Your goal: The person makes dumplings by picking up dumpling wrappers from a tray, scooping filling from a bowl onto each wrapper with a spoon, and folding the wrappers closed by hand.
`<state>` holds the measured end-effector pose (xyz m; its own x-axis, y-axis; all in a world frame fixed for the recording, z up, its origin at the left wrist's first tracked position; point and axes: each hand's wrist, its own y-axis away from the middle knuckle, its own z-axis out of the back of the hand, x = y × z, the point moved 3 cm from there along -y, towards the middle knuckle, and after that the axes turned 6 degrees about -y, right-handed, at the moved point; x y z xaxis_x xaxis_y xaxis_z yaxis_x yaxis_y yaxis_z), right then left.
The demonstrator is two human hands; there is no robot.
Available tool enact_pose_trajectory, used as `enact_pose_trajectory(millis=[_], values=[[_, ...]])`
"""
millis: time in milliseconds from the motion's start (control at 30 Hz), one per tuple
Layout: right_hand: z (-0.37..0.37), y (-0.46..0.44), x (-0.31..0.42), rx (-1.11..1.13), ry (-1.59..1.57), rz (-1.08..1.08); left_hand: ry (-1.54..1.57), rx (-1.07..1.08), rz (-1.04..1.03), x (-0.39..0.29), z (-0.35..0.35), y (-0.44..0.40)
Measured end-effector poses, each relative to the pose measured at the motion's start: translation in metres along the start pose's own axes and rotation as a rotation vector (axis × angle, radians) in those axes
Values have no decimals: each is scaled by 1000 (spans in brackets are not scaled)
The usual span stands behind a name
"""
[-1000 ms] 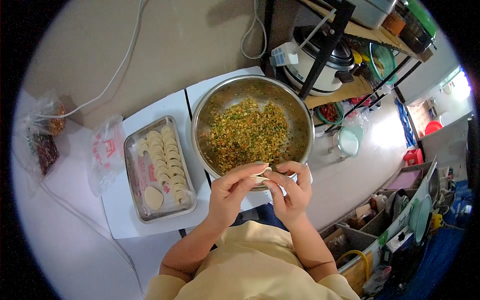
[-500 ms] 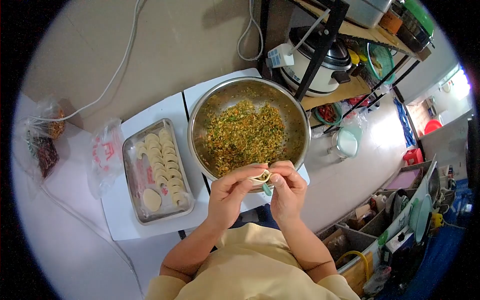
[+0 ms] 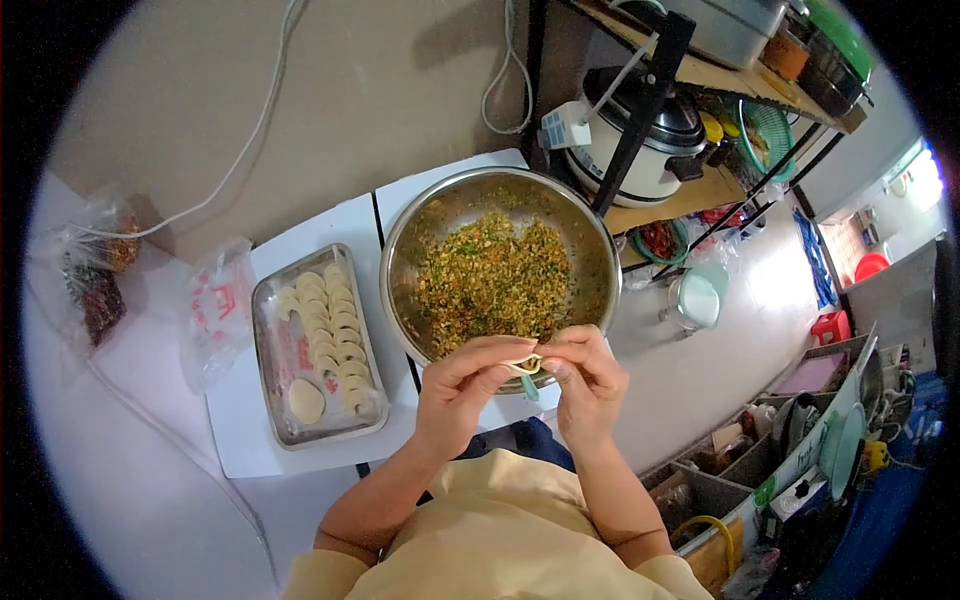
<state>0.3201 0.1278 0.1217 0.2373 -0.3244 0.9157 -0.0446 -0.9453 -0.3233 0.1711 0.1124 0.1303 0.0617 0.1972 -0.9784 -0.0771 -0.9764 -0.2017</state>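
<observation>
Kitchen: rice cooker (image 3: 645, 172) on shelf (image 3: 705, 190), bowl (image 3: 407, 275) (chopped filling (image 3: 490, 280) inside), tray (image 3: 274, 365) of dumplings (image 3: 346, 336).

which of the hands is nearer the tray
Left. The left hand is to the right of the tray, apart from it; the right hand is farther right, on the far side of the left.

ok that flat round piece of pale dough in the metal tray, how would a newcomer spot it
On the white table, find the shallow rectangular metal tray left of the big round steel bowl. Towards the tray's near left corner lies a pale, flat, round piece of dough. It is unfolded, while its neighbours are folded, crescent-shaped dumplings.
</observation>
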Motion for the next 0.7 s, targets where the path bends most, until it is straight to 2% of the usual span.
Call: enact_pose_trajectory(millis=[133, 200, 233, 300, 433, 500, 700], values=[[2, -4, 5, 6, 76, 45, -46, 24, 15, -4, -3, -1], [2, -4, 11, 52, 251, 231, 132, 21, 163, -1, -5, 0], [1, -4, 11, 54, 249, 233, 131, 19, 161, 1, -5, -1], [0, -5, 8, -28, 59, 59, 194, -14, 100, 6, -4, -1], [0, -8, 11, 55, 113, 122, 179, 9, 119, 7, -3, 0], [4, -8, 7, 57, 215, 222, 135, 35, 144, 4, -7, -1], [-3, -7, 6, -41, 119, 82, 167, -21, 147, 6, -6, -2]])
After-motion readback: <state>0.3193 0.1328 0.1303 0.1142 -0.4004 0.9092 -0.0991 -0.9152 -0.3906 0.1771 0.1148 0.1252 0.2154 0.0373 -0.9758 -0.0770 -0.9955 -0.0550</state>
